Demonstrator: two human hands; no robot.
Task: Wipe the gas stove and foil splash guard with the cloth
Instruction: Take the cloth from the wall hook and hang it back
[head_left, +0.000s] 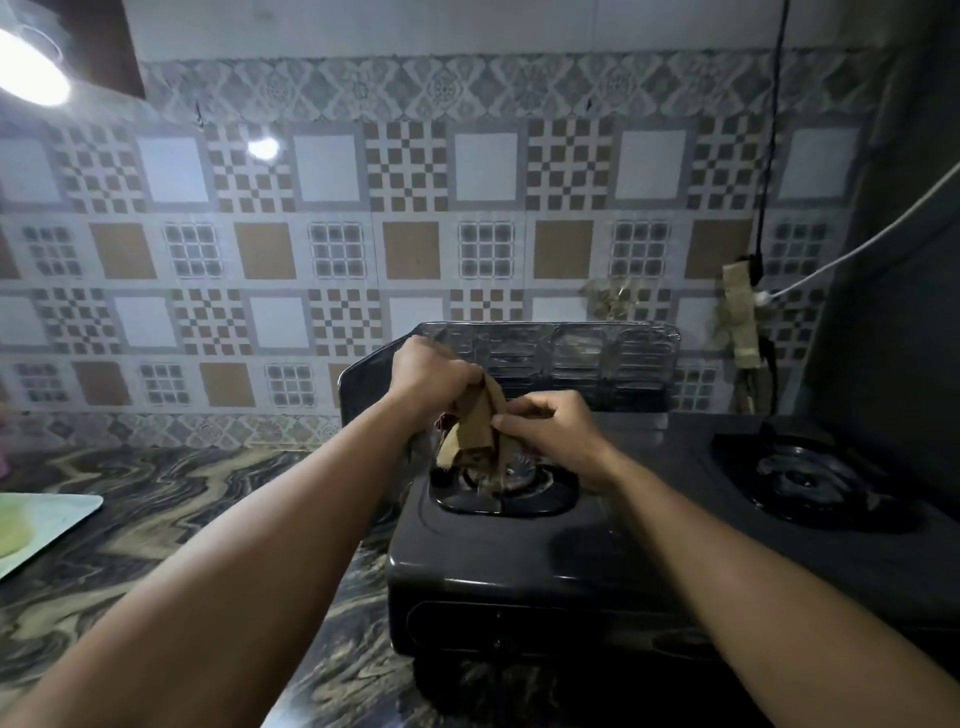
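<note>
A wall of patterned brown, white and grey tiles (332, 249) fills the upper half of the frame, with a bright lamp (28, 67) glaring in the upper left corner. Below it runs a marbled dark countertop (145, 499), and a pale green tray (36, 525) sits at the left edge. The black gas stove (649, 561) occupies the lower centre and right, its left burner (504, 488) near the middle of the frame and its right burner (810, 483) further right. The foil splash guard (566, 353) stands upright behind and along the left side of the stove, against the tiles. At frame centre, both hands meet above the left burner. The left hand (431, 371) is clenched around the upper end of a tan cloth (475, 431), while the right hand (550, 431) pinches the cloth's lower right part between fingers and thumb. The cloth hangs crumpled between them, its loose end dangling over the burner. A black cord (771, 145) and a white cable (862, 244) hang at the right.
</note>
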